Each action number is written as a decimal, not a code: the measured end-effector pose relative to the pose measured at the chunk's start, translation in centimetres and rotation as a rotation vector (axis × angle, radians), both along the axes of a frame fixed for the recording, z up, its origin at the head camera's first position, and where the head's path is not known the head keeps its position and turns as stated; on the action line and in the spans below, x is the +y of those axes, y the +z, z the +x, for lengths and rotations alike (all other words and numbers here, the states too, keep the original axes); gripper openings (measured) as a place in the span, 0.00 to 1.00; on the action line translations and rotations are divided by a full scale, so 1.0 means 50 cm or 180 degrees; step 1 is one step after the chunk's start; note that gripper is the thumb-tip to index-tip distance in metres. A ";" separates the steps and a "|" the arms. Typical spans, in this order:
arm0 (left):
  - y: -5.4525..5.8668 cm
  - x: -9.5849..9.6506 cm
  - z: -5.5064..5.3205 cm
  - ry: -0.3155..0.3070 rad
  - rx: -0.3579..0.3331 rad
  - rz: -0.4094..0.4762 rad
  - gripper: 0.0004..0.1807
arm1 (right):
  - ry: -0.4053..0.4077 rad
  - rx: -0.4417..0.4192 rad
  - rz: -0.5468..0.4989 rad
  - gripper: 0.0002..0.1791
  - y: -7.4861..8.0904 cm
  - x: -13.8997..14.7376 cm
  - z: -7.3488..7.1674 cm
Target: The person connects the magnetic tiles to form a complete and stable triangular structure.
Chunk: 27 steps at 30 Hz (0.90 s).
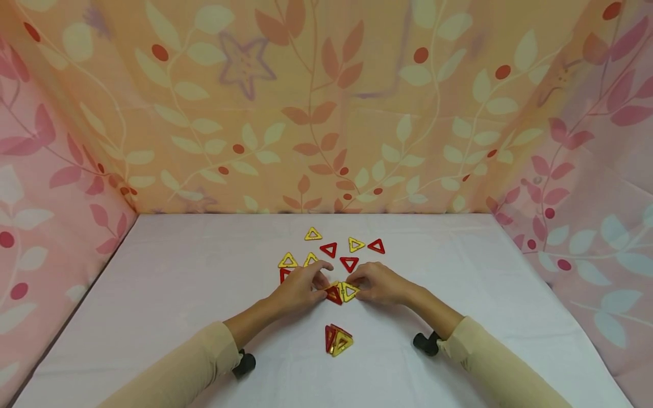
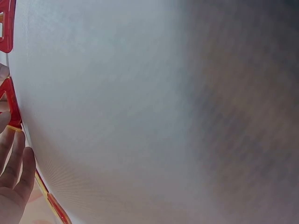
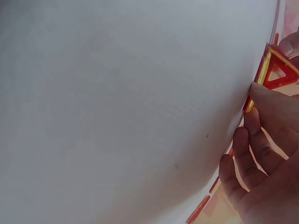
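Red and yellow, the joined triangles sit, in the head view, between left hand at nine o'clock and right hand at three. Left wrist view: slightly bent fingers grip them. Right wrist view: close-set thumb and forefinger pinch a yellow edge.

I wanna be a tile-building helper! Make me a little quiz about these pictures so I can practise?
1. True or false: neither the left hand nor the right hand touches the red-and-yellow plastic triangle cluster nearest the person.
2. Which loose tile lies farthest back? A: a red circle. B: a yellow plastic triangle. C: a blue square.
3. How many hands touch the red-and-yellow plastic triangle build between them?

Key: 1. True. 2. B. 3. Two.
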<state>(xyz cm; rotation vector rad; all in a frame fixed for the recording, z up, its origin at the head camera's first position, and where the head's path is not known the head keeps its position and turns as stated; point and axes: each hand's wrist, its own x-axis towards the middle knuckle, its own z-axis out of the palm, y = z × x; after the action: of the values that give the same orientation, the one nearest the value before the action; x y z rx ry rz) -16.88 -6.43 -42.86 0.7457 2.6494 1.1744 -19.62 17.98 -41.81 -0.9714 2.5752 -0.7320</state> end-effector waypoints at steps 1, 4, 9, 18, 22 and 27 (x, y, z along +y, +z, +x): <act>0.000 0.000 0.000 0.0001 -0.0004 -0.0001 0.26 | -0.0005 0.0002 0.0004 0.16 0.000 0.000 0.000; 0.000 0.000 0.000 0.0001 -0.0027 -0.0006 0.27 | -0.0026 -0.0001 -0.0008 0.16 0.000 -0.001 0.002; 0.002 -0.001 0.001 -0.0003 -0.0043 -0.0022 0.27 | -0.0046 0.0023 -0.0045 0.17 -0.002 -0.002 0.005; 0.001 -0.004 0.001 -0.0023 -0.0009 -0.0001 0.27 | -0.0066 0.0095 -0.0050 0.16 -0.001 -0.005 0.010; 0.000 -0.005 0.000 -0.0023 -0.0016 0.0001 0.27 | -0.0094 0.0029 -0.0157 0.13 0.002 -0.004 0.011; -0.001 -0.005 -0.001 -0.0042 -0.0001 0.0021 0.27 | -0.0087 -0.0055 -0.0287 0.12 0.007 -0.004 0.009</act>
<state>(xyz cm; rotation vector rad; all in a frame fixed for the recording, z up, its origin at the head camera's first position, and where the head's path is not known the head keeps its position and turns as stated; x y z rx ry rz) -16.91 -6.67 -42.91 0.7626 2.6376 1.1803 -19.16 17.78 -41.46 -0.9538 2.5647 -0.8666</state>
